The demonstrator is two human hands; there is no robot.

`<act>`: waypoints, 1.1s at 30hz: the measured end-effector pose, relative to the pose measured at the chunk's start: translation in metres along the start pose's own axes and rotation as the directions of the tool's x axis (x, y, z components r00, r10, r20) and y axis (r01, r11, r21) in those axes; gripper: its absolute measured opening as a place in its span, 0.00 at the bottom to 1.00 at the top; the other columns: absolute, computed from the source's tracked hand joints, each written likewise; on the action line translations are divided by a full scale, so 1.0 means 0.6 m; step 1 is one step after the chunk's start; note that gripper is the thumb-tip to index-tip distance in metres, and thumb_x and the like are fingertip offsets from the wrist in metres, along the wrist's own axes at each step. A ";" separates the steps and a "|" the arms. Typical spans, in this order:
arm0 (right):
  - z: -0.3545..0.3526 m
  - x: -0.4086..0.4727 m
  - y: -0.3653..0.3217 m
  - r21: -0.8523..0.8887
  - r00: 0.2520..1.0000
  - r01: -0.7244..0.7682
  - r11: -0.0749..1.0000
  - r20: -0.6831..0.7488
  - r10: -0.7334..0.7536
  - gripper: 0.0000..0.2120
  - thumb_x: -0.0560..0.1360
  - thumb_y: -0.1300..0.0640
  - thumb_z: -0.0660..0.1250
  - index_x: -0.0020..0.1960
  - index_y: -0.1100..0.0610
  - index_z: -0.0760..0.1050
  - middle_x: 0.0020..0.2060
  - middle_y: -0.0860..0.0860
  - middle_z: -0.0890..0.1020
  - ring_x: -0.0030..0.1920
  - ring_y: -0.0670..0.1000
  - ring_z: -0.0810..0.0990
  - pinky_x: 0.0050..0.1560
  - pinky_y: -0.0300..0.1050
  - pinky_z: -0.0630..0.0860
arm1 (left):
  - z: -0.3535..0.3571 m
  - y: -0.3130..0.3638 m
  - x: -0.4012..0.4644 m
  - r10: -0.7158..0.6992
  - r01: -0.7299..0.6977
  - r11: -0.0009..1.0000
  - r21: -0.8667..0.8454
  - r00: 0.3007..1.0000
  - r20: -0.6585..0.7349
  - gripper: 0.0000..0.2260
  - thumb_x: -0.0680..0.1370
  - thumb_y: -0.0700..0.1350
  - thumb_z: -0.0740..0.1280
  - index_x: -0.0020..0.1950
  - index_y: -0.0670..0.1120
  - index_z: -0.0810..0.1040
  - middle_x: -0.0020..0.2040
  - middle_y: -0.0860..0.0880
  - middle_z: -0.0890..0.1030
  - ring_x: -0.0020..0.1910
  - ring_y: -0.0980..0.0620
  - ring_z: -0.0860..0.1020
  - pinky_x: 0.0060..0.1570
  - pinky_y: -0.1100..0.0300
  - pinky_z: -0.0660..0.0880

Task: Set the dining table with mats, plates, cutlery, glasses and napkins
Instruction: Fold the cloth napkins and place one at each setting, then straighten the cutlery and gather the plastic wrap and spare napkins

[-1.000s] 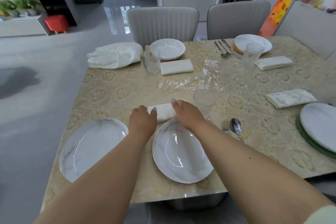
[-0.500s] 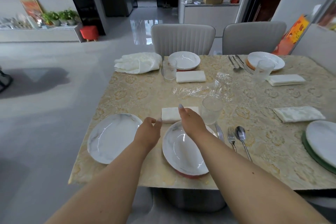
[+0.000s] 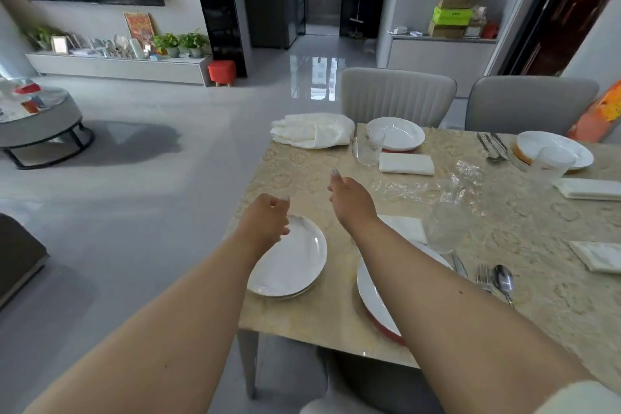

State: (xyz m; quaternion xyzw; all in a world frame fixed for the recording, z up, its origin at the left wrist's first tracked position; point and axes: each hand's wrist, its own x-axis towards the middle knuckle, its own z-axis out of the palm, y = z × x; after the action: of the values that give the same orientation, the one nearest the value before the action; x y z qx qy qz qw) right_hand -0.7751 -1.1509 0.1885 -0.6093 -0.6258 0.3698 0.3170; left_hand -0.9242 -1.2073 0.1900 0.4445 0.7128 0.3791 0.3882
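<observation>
Two hands point(image 3: 312, 208) above plates point(image 3: 295, 262)

Both bare forearms are stretched out forward side by side, well apart, nothing gripped in either. The left hand point(image 3: 265, 217) is seen from the back with fingers loosely curled under. The right hand point(image 3: 351, 200) is held a bit further ahead, fingers relaxed, one painted fingertip pointed forward.

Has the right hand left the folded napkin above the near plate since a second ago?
Yes. The right hand has lifted off the folded napkin and now hovers beyond it, toward the table's middle.
</observation>
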 end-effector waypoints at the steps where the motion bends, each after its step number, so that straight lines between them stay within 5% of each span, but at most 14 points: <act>1: 0.017 0.005 -0.016 -0.010 1.000 0.003 1.000 -0.009 -0.003 0.26 0.82 0.45 0.46 0.52 0.62 0.75 0.46 0.56 0.80 0.47 0.54 0.75 0.46 0.45 0.66 | -0.022 -0.002 0.007 0.003 -0.003 1.000 0.001 1.000 0.004 0.12 0.82 0.52 0.59 0.46 0.44 0.72 0.41 0.45 0.79 0.37 0.48 0.79 0.41 0.54 0.76; 14: 0.269 0.035 -0.197 0.044 0.967 -0.142 0.989 -0.207 0.148 0.28 0.82 0.43 0.45 0.62 0.62 0.73 0.58 0.57 0.77 0.59 0.57 0.74 0.48 0.44 0.63 | -0.309 -0.043 0.127 0.116 -0.137 0.987 0.088 0.969 0.217 0.15 0.82 0.53 0.58 0.43 0.44 0.71 0.43 0.42 0.78 0.39 0.46 0.77 0.42 0.53 0.75; 20: 0.325 0.091 -0.213 0.053 0.935 -0.209 0.977 -0.281 0.215 0.29 0.82 0.43 0.45 0.65 0.62 0.72 0.61 0.57 0.77 0.60 0.58 0.74 0.50 0.45 0.64 | -0.344 -0.057 0.215 0.091 -0.118 0.990 0.073 0.949 0.302 0.16 0.82 0.54 0.58 0.56 0.41 0.72 0.48 0.42 0.79 0.41 0.47 0.78 0.46 0.52 0.77; 33: 0.366 0.363 -0.234 0.153 0.847 -0.293 0.944 -0.417 0.331 0.27 0.83 0.44 0.47 0.59 0.64 0.75 0.56 0.58 0.80 0.57 0.58 0.77 0.53 0.46 0.68 | -0.323 0.014 0.550 0.129 -0.257 0.949 0.184 0.847 0.516 0.12 0.81 0.48 0.62 0.54 0.39 0.76 0.49 0.41 0.82 0.43 0.49 0.80 0.49 0.53 0.78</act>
State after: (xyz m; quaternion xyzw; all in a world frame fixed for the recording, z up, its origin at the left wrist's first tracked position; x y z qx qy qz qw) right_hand -1.0480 -0.9486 0.1806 -0.7562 -0.4153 0.2959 0.4100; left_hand -1.1940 -0.9362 0.2058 0.6415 0.5811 0.1976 0.4601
